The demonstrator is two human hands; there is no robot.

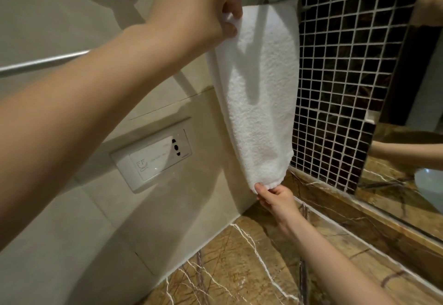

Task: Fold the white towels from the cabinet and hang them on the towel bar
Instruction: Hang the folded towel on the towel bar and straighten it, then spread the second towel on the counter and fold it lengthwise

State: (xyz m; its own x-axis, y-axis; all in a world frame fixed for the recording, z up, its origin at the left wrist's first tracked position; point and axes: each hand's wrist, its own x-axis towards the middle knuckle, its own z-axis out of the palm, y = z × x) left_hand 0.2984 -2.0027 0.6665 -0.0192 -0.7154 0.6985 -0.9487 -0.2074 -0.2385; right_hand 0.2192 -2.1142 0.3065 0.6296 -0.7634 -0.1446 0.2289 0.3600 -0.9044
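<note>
A white towel (261, 93) hangs folded over a chrome towel bar (266, 1) high on the wall, draping down toward the counter. My left hand (199, 9) is raised at the towel's upper left edge and pinches the cloth between thumb and fingers. My right hand (273, 196) reaches up from below and pinches the towel's bottom hem at its left corner. Most of the bar is hidden behind the towel and my left hand.
A brown marble counter (251, 268) runs below. The beige wall carries a white socket panel (153, 156) and a second metal rail (43, 62) at left. Dark mosaic tiles (347, 64) and a mirror (419, 136) stand to the right.
</note>
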